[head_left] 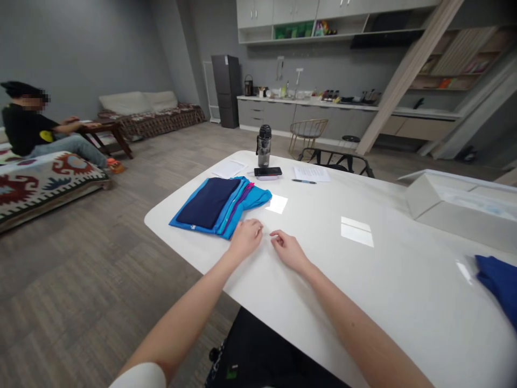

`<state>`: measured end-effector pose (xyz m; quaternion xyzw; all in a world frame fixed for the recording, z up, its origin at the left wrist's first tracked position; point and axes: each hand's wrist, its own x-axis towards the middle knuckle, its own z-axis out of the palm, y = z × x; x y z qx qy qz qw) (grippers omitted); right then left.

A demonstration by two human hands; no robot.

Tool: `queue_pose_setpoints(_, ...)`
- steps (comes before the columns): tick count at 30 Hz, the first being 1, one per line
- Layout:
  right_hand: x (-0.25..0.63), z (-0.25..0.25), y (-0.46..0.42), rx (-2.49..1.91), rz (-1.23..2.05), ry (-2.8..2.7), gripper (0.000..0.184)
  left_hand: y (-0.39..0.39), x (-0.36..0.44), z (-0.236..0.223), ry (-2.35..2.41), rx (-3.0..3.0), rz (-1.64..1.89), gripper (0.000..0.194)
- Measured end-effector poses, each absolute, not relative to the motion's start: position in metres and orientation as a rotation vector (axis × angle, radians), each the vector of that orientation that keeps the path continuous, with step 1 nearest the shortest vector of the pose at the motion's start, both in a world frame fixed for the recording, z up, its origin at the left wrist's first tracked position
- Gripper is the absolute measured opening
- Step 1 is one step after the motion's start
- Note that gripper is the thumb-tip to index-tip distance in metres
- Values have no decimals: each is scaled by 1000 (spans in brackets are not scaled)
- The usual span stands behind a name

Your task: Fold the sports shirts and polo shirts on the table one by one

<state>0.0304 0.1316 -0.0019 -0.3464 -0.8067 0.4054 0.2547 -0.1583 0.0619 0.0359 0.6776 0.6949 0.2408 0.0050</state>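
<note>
My left hand (247, 237) is over the table, beside the near right edge of a folded blue garment (258, 199). Its fingers are loosely bent, a little apart, with nothing visible in them. My right hand (288, 250) faces it across a small gap, its fingers also loosely bent and no object showing in them. A folded dark navy cloth (210, 202) lies on top of the blue garment. Narrow purple and pink edges show along the right side of that pile. Whether my left fingers touch the blue cloth, I cannot tell.
On the white table (323, 302) stand a dark bottle (264, 145), a phone (267, 171), papers (313, 173) and a pen (304, 181). At right are a white box (456, 215) and blue cloth (501, 283). A person (30, 124) sits far left.
</note>
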Motion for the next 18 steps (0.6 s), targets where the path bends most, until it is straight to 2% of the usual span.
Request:
queue_pose_setpoints(5,-61,17,156,-927,1035,-2197,20,76,-271,64,2741,1785,752,29)
queue_pose_setpoints(8,-116,33,161,-893,987,-2178,16,78,-317,65,2877,1540,654,33)
queue_pose_setpoints(13,-168,40,151,-878,1023,-2160,13,79,-342,53,2855,1512,579,24)
queue_pose_setpoints(18,-159,33,142,-828,1086,-2141,13,82,-340,52,2869,1527,628,24)
